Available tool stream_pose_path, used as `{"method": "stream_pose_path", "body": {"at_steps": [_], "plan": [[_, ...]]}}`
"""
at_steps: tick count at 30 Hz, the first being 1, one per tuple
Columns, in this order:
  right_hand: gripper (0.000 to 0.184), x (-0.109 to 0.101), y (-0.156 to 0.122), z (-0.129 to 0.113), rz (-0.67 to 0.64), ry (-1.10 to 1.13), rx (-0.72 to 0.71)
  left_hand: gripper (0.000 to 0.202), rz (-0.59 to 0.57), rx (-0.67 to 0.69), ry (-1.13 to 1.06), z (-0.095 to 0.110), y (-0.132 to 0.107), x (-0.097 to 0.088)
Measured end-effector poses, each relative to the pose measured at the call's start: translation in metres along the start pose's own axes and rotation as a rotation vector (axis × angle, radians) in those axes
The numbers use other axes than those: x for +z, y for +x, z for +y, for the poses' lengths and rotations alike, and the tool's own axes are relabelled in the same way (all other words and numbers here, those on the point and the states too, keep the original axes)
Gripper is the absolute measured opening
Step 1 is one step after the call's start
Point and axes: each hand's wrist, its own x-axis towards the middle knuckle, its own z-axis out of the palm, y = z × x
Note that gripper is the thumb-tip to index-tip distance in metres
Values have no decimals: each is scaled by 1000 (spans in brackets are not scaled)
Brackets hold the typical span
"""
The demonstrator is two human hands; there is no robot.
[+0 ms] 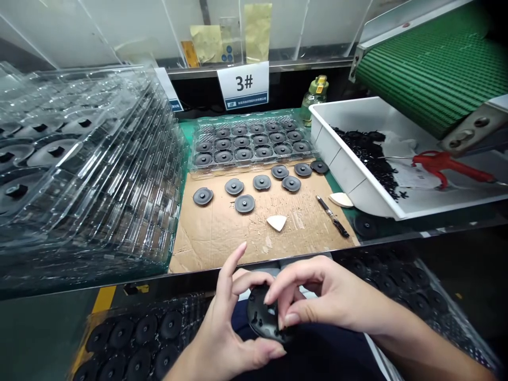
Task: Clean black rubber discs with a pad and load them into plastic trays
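Note:
My left hand (226, 323) grips a round black plastic disc (259, 313) by its rim, thumb below and fingers above, with the index finger raised. The face turned up towards me is glossy and carries small raised posts. My right hand (317, 293) is closed over the right part of this disc, thumb and fingers pinched together against it. Whatever lies between those fingertips is too small or hidden to make out. Both hands are in front of the table edge, above my lap. Several similar discs (244, 203) lie on the cardboard sheet (214, 238) beyond them.
Stacked clear trays (130, 159) rise at left; a disc-filled tray (242, 142) lies behind the cardboard. A pen (332, 217) and white triangular pads (277, 222) rest nearby. At right, a white bin (357, 190) holds black scraps and a red air gun (444, 165), below a green conveyor (428, 63).

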Motion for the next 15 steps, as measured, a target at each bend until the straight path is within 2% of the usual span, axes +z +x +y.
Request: {"method": "stream_pose_path", "body": {"at_steps": [5,8,12,15], "plan": [[10,1,-1,-1,-62,112,-17,99,1,-20,-53,-1,2,4],[10,0,-2,4,-48,206,12,100,24,7,-4,-3,3,4],[11,-5,-3,14,66,189,63,102,54,68,55,-6,5,4],[16,-11,-6,18,173,55,-11,98,73,66,34,-8,8,3]]}}
